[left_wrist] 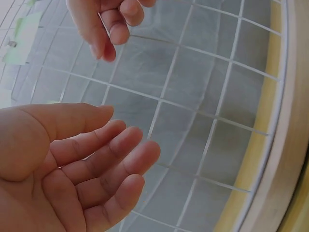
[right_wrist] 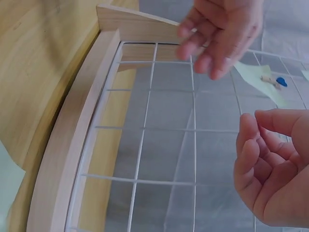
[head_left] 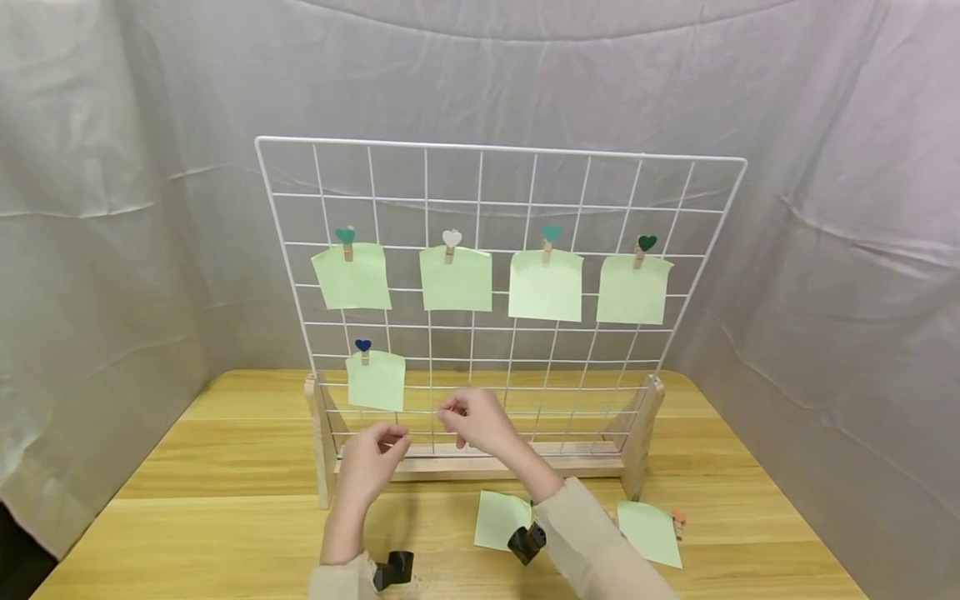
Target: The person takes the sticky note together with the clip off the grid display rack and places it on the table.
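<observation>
Before the lower part of a white wire grid (head_left: 480,152), both hands hover near each other. My left hand (head_left: 369,462) has relaxed, slightly bent fingers and nothing in them; in the left wrist view its palm shows bare. My right hand (head_left: 480,421) is loosely curled, thumb near the fingertips, with nothing visible between them. Just above the left hand hangs a pale green sticky note (head_left: 377,382), held to the grid by a small wooden clothespin with a blue heart (head_left: 363,347). The hands appear apart from this note.
Higher up, a row of several green notes (head_left: 457,281) hangs from heart clothespins (head_left: 551,235). A wooden stand (head_left: 641,442) bears the grid. On the wooden table (head_left: 180,475) lie a note (head_left: 497,518) partly behind the right wrist and another note (head_left: 651,533) beside an orange-topped clothespin (head_left: 678,520).
</observation>
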The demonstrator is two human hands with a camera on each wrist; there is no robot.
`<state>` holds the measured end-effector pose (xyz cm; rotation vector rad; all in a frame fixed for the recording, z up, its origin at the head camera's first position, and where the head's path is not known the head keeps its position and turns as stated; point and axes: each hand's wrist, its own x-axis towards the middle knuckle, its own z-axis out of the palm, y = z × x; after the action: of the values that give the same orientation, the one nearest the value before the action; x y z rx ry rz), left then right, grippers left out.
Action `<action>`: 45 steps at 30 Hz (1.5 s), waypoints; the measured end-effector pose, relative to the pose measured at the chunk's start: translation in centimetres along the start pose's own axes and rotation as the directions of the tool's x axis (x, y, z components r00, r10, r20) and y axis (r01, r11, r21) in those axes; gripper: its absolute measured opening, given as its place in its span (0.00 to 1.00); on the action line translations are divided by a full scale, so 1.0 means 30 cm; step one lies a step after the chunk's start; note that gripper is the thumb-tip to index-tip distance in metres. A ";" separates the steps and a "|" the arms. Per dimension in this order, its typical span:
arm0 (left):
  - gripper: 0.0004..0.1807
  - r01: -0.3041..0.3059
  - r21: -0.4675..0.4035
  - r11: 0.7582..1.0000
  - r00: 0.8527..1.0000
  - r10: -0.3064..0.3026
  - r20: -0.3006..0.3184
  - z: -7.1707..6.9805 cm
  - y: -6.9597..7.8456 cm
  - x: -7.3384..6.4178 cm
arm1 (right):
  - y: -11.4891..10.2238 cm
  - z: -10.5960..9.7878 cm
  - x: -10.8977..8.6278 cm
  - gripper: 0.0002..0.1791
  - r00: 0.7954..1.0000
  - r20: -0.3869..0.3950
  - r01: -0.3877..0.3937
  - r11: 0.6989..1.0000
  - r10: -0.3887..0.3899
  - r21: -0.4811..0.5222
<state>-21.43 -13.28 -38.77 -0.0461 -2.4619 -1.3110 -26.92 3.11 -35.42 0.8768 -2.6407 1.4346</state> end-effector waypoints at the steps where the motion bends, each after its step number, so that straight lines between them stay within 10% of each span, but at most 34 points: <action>1: 0.06 0.000 -0.006 1.000 1.000 0.000 -0.016 -0.006 0.003 0.000 | -0.006 0.004 0.004 0.06 1.000 -0.005 0.006 1.000 -0.006 -0.004; 17: 0.04 -0.070 -0.029 0.997 0.956 0.058 -0.288 -0.076 0.019 0.024 | -0.103 0.031 0.072 0.07 0.995 -0.038 0.083 0.988 -0.088 -0.130; 45: 0.09 -0.004 -0.137 0.991 0.929 -0.048 -0.368 -0.150 0.012 0.083 | -0.241 0.071 0.176 0.15 0.987 -0.060 0.135 0.976 -0.147 -0.171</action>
<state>-22.38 -17.06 -35.38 0.1809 -2.0592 -1.3539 -27.37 -4.07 -29.69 0.9542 -2.5424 1.1718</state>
